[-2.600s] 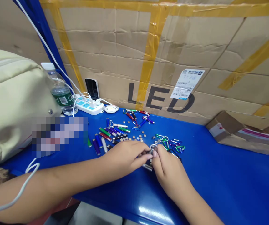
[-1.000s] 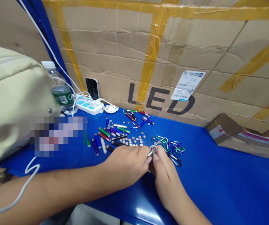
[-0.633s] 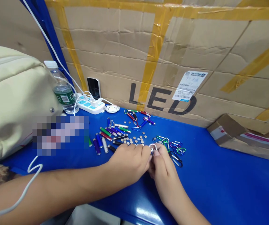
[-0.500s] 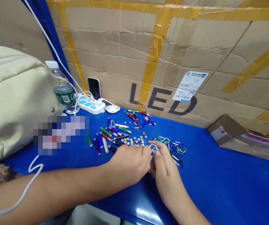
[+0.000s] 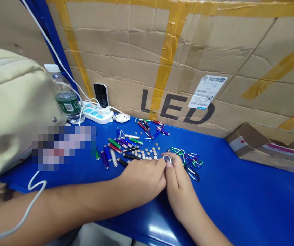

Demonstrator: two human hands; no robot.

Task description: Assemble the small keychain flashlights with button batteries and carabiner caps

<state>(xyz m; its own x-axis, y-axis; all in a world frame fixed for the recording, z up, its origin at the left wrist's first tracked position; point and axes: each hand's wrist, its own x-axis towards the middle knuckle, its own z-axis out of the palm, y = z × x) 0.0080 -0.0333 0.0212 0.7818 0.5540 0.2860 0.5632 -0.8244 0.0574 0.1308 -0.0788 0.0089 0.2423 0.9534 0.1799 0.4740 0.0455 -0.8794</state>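
Observation:
My left hand (image 5: 143, 179) and my right hand (image 5: 179, 182) meet fingertip to fingertip over the blue table (image 5: 239, 201). Between them they pinch a small silver carabiner (image 5: 166, 159) joined to something hidden under the fingers. Just right of the hands lies a heap of coloured carabiners (image 5: 189, 160). Behind the left hand lie several small coloured keychain flashlights (image 5: 118, 147) and scattered button cells (image 5: 148, 152). More flashlights with clips (image 5: 150, 128) lie near the cardboard wall.
A cardboard box marked LED (image 5: 175, 68) walls the back. A beige bag (image 5: 16, 112), water bottle (image 5: 65, 97), power strip (image 5: 97, 114), phone (image 5: 101, 95) and small white device (image 5: 121, 118) stand at left. A flattened carton (image 5: 265, 147) lies at right. A white cable (image 5: 31, 191) crosses my left arm.
Both hands stay together on the silver carabiner, shifting slightly toward me and back. The camera view has drifted a little; the items on the table lie where they were.

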